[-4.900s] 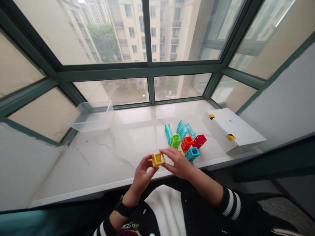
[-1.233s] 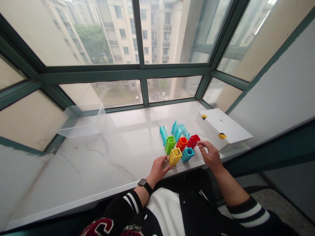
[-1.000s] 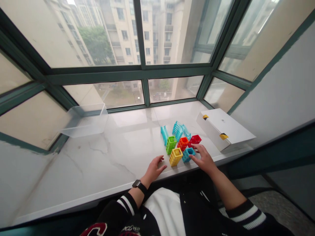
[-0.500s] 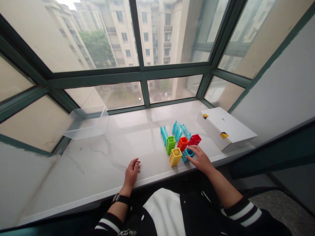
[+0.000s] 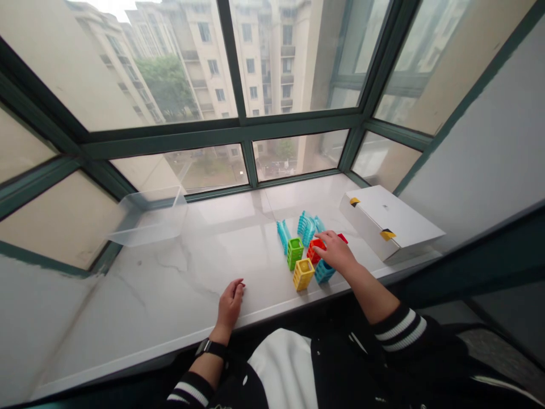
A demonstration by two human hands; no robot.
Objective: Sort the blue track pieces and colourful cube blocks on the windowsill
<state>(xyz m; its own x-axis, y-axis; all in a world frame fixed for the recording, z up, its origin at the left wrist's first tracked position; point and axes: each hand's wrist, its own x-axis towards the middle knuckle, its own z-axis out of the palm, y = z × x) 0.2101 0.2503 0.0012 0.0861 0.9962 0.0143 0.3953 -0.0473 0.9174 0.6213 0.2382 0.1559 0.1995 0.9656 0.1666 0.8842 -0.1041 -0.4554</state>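
My right hand (image 5: 338, 251) is over the orange-red block (image 5: 314, 250), its thumb and fingers apart around the block's top. The fingers hide part of that block, and whether they press on it is hard to see. Close by stand a green block (image 5: 294, 254), a yellow block (image 5: 304, 275) and a blue block (image 5: 324, 272), hollow with openings in their sides. Only a corner of a dark red block (image 5: 343, 238) shows behind my hand. Farther left, my left hand (image 5: 230, 302) rests on the sill with its fingers curled together and nothing visible in them.
Clear turquoise track-like pieces (image 5: 306, 228) lie behind the blocks. A translucent plastic bin (image 5: 147, 233) sits at the left by the window. A white box (image 5: 392, 218) with yellow-black tabs stands at the right. The white marbled sill (image 5: 170, 295) ends at a front edge near my body.
My right hand has moved from the blue block up and away from me to the orange-red block, now covering most of the dark red one. My left hand has barely shifted.
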